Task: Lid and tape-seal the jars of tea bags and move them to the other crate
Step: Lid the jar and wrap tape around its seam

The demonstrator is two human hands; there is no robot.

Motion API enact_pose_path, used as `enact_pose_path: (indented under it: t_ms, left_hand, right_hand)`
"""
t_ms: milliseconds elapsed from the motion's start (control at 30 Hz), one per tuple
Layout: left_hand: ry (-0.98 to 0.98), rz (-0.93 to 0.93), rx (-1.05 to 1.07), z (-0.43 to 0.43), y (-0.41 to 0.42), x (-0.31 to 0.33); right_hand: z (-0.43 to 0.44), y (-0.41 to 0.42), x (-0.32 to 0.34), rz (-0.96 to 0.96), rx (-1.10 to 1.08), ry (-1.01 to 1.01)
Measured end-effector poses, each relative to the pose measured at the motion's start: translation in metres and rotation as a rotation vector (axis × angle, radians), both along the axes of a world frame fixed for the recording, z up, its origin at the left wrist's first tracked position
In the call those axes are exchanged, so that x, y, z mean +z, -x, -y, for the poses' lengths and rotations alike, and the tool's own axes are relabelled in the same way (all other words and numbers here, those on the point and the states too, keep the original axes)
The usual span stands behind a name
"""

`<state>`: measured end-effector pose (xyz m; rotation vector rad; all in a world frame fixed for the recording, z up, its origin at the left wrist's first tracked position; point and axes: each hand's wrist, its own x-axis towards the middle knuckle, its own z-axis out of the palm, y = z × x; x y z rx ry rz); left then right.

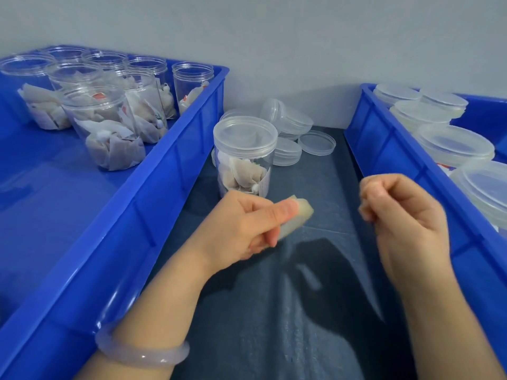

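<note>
My left hand [244, 223] grips the tape [300, 213] roll, ready, I judge, to draw a strip for the lidded jar [244, 154] that stands just ahead, between the crates. My right hand [403, 215] is curled with its fingertips pinched; whether they hold the clear tape end I cannot tell. Open jars wait in the left crate [164, 171], lidded ones in the right crate [384, 149]. Spare lids [301, 133] lie behind on dark cloth [274, 311], against a grey wall [274, 37].
</note>
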<state>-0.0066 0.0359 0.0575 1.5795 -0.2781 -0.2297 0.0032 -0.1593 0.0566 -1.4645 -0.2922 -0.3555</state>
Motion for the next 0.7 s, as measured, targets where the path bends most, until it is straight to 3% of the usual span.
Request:
enact_pose_path:
  t_ms: [133, 233, 333, 433, 500, 633, 700]
  left_hand:
    - [0.001, 0.029, -0.163, 0.002, 0.001, -0.005]
    - [-0.053, 0.054, -0.123, -0.001, -0.002, -0.008]
    - [-0.044, 0.156, 0.112, -0.003, -0.005, -0.008]
    - [-0.182, 0.436, 0.415, 0.001, -0.003, -0.004]
    - [-0.265, 0.613, 0.459, 0.003, 0.001, -0.003]
    - [-0.391, 0.623, 0.444, 0.015, 0.007, 0.001]
    - [-0.348, 0.546, 0.461, 0.017, 0.006, 0.001]
  right_hand:
    - [-0.017, 0.010, -0.004, 0.021, 0.431, 0.227]
    - [-0.022, 0.013, 0.001, -0.036, 0.537, 0.259]
    - [-0.019, 0.014, 0.004, -0.086, 0.491, 0.210]
    - [-0.022, 0.015, 0.003, -0.061, 0.386, 0.208]
    - [-0.025, 0.016, 0.004, -0.030, 0.293, 0.227]
    - [-0.032, 0.018, 0.005, 0.171, 0.066, 0.466]
    - [-0.033, 0.017, 0.005, 0.275, -0.041, 0.568]
